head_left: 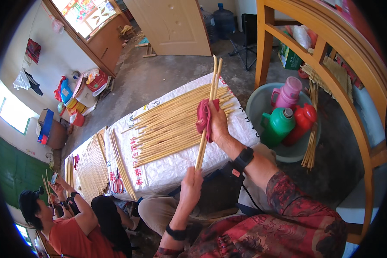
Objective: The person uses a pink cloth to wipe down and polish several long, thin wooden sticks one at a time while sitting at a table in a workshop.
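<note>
My right hand (219, 124) is closed on a red cloth (203, 115) wrapped around pale bamboo sticks (213, 73), which stand up at a slant in front of me. Lower down, my left hand (191, 187) grips the same sticks near their bottom ends. Behind them, many yellowish sticks (163, 129) lie side by side on a white woven sack cover (249, 133) with printed marks. Further left on it are a narrow bunch of sticks (121, 161) and a spread of thinner, paler sticks (88, 165).
A co-worker (73, 232) in red sits at lower left, holding sticks. To the right are a basin (258, 99) with thermoses (277, 129), upright stick bundles (309, 150) and a wooden chair frame (359, 129). Behind stand a door (167, 26), folding chair (247, 34) and water jugs (223, 23).
</note>
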A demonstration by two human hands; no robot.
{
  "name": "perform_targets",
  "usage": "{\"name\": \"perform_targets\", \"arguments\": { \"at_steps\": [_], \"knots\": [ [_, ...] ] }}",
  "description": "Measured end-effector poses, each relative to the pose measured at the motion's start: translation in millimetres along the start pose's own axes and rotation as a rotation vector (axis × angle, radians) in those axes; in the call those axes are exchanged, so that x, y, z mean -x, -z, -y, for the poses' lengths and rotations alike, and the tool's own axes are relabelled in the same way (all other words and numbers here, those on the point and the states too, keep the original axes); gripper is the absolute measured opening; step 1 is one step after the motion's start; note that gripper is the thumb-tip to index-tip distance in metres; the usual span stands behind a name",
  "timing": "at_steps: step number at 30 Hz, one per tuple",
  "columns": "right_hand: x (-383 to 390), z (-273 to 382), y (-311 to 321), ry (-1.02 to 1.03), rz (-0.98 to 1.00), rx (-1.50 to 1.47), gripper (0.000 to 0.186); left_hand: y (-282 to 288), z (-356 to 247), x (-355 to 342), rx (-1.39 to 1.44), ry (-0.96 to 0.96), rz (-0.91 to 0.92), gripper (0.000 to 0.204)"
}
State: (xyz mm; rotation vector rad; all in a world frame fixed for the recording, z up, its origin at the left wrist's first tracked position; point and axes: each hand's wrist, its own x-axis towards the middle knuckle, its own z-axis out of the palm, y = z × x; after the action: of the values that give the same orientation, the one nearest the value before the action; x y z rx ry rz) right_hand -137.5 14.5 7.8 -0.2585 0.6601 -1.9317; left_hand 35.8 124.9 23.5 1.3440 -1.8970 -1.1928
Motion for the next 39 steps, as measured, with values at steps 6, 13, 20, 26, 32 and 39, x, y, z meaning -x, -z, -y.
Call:
{"name": "perform_targets", "arguments": {
  "at_steps": [6,13,20,26,32,39],
  "knots": [
    [-32,32,21,0.131,-0.115,0.014,0.025,52,24,78,0.286,0.324,0.166,0.016],
    [-60,64,49,0.151,-0.205,-0.181,0.035,96,52,133,0.371,0.394,0.169,0.018],
    [-25,40,20,-0.143,0.197,-0.228,0.049,75,23,63,0.066,-0.005,-0.167,0.020],
    [25,18,-11,-0.354,0.410,-0.256,0.053,33,-12,-45,0.131,-0.035,-0.220,0.020],
    [48,-1,-18,-0.398,0.354,-0.131,0.032,-1,-14,-92,-0.003,-0.171,-0.263,0.021],
    [41,-21,5,-0.144,0.342,0.160,0.029,-13,-5,-100,-0.057,-0.292,-0.159,0.021]
  ]
}}
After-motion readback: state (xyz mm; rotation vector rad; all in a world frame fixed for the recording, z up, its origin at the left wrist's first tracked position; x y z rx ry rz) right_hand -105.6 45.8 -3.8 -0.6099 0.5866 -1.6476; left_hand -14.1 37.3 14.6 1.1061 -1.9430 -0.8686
